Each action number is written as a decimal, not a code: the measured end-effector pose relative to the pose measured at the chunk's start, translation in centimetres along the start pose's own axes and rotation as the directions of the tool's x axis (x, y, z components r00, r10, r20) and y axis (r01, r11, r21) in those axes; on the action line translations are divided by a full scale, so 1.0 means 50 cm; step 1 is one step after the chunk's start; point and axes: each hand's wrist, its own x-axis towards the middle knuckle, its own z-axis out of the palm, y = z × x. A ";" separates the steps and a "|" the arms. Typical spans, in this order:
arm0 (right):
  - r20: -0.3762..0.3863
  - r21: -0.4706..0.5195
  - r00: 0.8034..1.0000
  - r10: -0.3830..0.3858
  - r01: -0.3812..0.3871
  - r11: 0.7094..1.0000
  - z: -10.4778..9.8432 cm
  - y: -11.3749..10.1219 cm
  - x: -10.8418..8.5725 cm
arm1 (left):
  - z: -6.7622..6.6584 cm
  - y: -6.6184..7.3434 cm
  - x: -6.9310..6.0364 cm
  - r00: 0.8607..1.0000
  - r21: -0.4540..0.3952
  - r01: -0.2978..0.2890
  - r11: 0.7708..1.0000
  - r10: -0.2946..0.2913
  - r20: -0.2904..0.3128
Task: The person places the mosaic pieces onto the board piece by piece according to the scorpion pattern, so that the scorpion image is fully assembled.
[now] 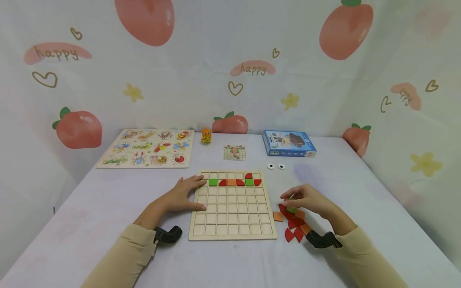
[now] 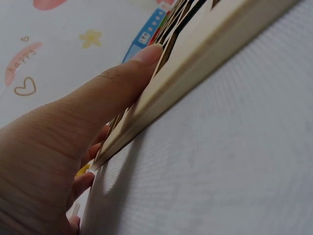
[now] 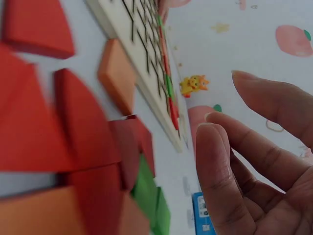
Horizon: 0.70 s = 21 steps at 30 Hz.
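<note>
A wooden grid board [image 1: 233, 233] lies flat on the table. Along its second row sit a green square [image 1: 213, 182], red quarter-circles and an orange square [image 1: 231, 182], with a second green square farther right. One red quarter-circle [image 1: 248, 175] is in the top row. My left hand [image 1: 181, 195] rests on the board's left edge, its thumb [image 2: 105, 90] on the upper face. To the right, my right hand [image 1: 306, 199] hovers over a pile of red, green and orange pieces [image 1: 296, 223]. Its fingers are bent and apart in the right wrist view, with nothing between them.
Behind the board stand a pattern card [image 1: 235, 152], a blue box [image 1: 289, 143] and an orange-yellow figurine [image 1: 206, 135]. Two white eye discs [image 1: 276, 166] lie before the box. An insect puzzle board [image 1: 147, 149] is at the back left. A printed curtain [image 1: 201, 72] hangs behind.
</note>
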 end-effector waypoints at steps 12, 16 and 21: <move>0.117 0.085 0.991 -0.067 0.057 0.995 0.027 0.031 -0.056 | 0.004 -0.001 0.001 1.000 0.012 0.005 1.000 -0.005 -0.004; 0.132 0.090 0.988 -0.078 0.067 0.994 0.039 0.032 -0.066 | 0.003 -0.001 -0.001 1.000 0.009 0.001 1.000 -0.001 -0.009; 0.138 0.095 0.986 -0.093 0.081 0.992 0.049 0.032 -0.074 | 0.001 0.001 -0.001 1.000 0.009 0.001 1.000 -0.001 -0.010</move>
